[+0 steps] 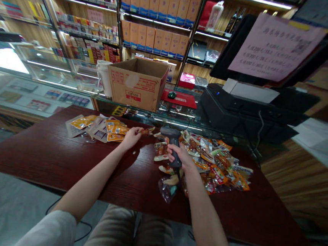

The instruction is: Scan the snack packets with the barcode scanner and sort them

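Note:
My right hand [178, 155] is wrapped round the handle of a dark grey barcode scanner [171, 133], whose head points left. My left hand [131, 137] pinches a small packaged snack [147, 130] just left of the scanner head, above the dark red table. A heap of clear and orange snack packets [209, 157] spreads under and to the right of my right hand. Left of my left hand lies a smaller group of orange and clear packets [116, 129]. A clear bag [168, 188] sits at the near edge of the heap.
An open cardboard box [135, 84] stands on the glass counter beyond the table. Right of it are a black mouse [171, 95] on a red mat [187, 100] and a black printer-like machine [228, 105]. A monitor with a pink sign [276, 48] rises above. Stocked shelves line the back.

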Motion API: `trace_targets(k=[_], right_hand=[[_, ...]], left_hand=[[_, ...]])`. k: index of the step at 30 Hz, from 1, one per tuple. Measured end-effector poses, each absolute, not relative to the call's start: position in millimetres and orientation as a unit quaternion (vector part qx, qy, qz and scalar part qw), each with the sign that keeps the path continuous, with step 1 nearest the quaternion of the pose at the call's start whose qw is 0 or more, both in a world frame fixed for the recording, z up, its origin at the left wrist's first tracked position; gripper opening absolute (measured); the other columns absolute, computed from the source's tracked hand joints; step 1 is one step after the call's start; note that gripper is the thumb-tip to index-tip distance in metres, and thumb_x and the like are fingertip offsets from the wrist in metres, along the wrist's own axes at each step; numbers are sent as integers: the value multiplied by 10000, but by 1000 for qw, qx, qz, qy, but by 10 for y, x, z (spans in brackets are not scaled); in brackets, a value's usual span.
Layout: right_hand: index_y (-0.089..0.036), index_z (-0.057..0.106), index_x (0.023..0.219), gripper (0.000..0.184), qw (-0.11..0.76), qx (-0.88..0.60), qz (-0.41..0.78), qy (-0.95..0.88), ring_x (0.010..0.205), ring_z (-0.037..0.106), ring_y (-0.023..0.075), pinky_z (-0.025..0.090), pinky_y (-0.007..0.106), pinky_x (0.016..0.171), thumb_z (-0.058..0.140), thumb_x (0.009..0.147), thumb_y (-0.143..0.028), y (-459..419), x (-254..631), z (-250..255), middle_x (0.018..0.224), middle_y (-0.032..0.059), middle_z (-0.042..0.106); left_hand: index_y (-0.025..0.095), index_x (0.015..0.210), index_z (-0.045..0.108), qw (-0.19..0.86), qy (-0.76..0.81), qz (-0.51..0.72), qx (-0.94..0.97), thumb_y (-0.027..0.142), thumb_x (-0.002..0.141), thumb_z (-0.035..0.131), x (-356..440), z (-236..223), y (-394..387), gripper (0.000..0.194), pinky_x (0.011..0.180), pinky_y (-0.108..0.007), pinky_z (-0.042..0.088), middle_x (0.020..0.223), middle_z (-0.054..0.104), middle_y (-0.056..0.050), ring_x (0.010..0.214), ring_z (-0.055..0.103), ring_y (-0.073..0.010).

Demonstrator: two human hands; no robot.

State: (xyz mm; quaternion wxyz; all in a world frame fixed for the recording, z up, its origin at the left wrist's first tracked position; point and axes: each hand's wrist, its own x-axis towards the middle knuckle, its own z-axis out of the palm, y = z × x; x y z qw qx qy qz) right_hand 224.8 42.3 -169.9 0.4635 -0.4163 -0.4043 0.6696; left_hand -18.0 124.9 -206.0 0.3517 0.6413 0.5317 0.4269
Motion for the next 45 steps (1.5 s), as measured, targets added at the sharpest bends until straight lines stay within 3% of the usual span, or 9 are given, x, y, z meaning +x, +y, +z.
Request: trace_targets(k=[3, 8, 11, 15, 23, 27, 31, 37, 45], right_hand=[[-215, 475, 795, 378, 473, -413, 667, -402, 332, 384, 44, 357, 195, 343, 782, 644, -377, 427, 2335, -1668, 520, -101, 486], [-215, 462, 775, 399, 506, -431, 639, -388, 345, 382, 42, 355, 194, 346, 802, 648, -381, 431, 2513, -1622, 526, -95, 488], [-215, 504, 876, 402, 519, -435, 631, -378, 342, 374, 44, 336, 190, 345, 797, 651, -372, 434, 2595, -1602, 529, -105, 480], [-205, 533, 933, 410, 526, -443, 621, -376, 344, 384, 45, 340, 192, 355, 786, 649, -356, 425, 2666, -1567, 537, -104, 484], [-197, 558, 948, 425, 541, -454, 601, -374, 342, 397, 56, 349, 198, 344, 787, 640, -379, 447, 2740, -1579, 525, -99, 491], [-198, 565, 958, 390, 535, -444, 606, -387, 349, 407, 57, 366, 200, 352, 770, 677, -373, 456, 2776, -1596, 531, -98, 496], [-196, 556, 971, 411, 532, -446, 609, -384, 350, 406, 52, 365, 192, 355, 776, 677, -382, 471, 2827, -1636, 535, -102, 493], [-192, 546, 991, 454, 537, -453, 611, -365, 346, 402, 51, 352, 189, 349, 783, 663, -397, 514, 2913, -1703, 533, -107, 491], [-201, 519, 895, 418, 494, -420, 651, -394, 342, 399, 44, 344, 188, 346, 801, 657, -397, 423, 2657, -1593, 543, -102, 497]], left_hand=[[128, 1114, 719, 80, 636, 362, 677, 226, 871, 464, -370, -1939, 1231, 366, 1041, -475, 411, 1199, 629, -180, 1172, 559, -332], [65, 1445, 479, -96, 703, 289, 642, 172, 890, 429, -531, -1845, 1163, 567, 1147, -610, 185, 1461, 458, -246, 1425, 311, -402], [174, 1445, 510, -80, 618, 236, 746, 190, 922, 407, -503, -1943, 1202, 534, 1202, -562, 54, 1495, 479, -160, 1476, 272, -317], [177, 1245, 684, -47, 650, 176, 738, 373, 927, 468, -539, -2113, 1291, 433, 1164, -656, 6, 1530, 443, -170, 1493, 205, -390], [162, 1373, 574, -79, 620, 237, 744, 376, 934, 473, -298, -2052, 1288, 498, 1149, -677, -51, 1600, 321, -173, 1524, 72, -380], [181, 1485, 425, 95, 480, 200, 849, 357, 900, 536, 304, -2029, 1480, 621, 1171, -601, 165, 1599, 317, -186, 1442, 349, -351], [216, 1523, 352, 213, 402, 117, 883, 268, 786, 653, 703, -2100, 1781, 797, 1132, -520, 298, 1591, 340, -167, 1435, 359, -346], [202, 1208, 618, 125, 468, 84, 871, 494, 769, 686, 606, -2149, 1857, 531, 1004, -545, 390, 1359, 551, -163, 1274, 456, -420], [195, 1111, 547, 143, 504, 275, 806, 439, 726, 753, 65, -1949, 1382, 500, 862, -380, 481, 1107, 628, -96, 980, 629, -278]])
